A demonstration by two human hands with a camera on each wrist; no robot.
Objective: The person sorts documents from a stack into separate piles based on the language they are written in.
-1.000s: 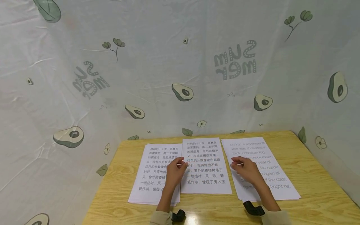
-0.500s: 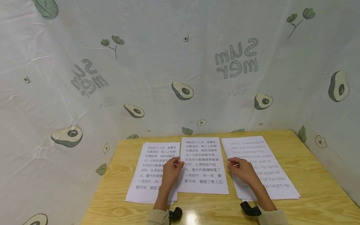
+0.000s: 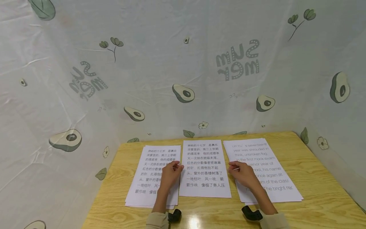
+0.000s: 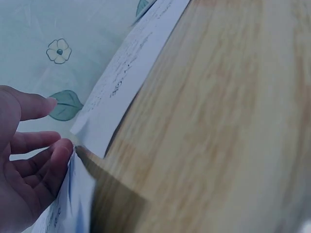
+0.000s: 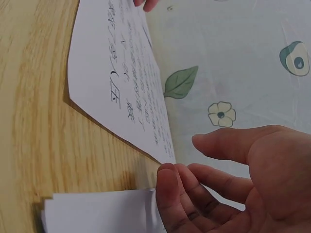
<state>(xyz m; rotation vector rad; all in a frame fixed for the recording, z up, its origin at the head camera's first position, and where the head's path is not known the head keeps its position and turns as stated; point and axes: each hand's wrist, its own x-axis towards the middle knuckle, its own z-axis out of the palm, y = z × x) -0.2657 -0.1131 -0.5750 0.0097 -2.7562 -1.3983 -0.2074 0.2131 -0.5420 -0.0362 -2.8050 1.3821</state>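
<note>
My left hand (image 3: pixel 169 175) hovers over the right side of the left pile of printed sheets (image 3: pixel 148 198), fingertips at the left edge of the middle printed sheet (image 3: pixel 204 190). The left wrist view shows loosely bent fingers (image 4: pixel 48 170), with the thumb apart and nothing between. Over the left side of the right pile of English-printed sheets (image 3: pixel 281 195) is my right hand (image 3: pixel 243 175), its fingertips near the middle sheet's right edge. In the right wrist view its thumb (image 5: pixel 214 145) and bent fingers stand apart, holding nothing. The middle sheet lies flat, its large Chinese characters uncovered.
The papers lie side by side on a wood-grain table (image 3: pixel 308 165). Behind and around it hangs a pale cloth (image 3: pixel 154 63) with avocado and leaf prints. Black camera mounts (image 3: pixel 251 213) sit at both wrists, below beige sleeves (image 3: pixel 274 221).
Both hands have drifted slightly left, the left one moving mostly off the middle sheet. The head view has turned a little, shifting everything left. The papers keep their arrangement.
</note>
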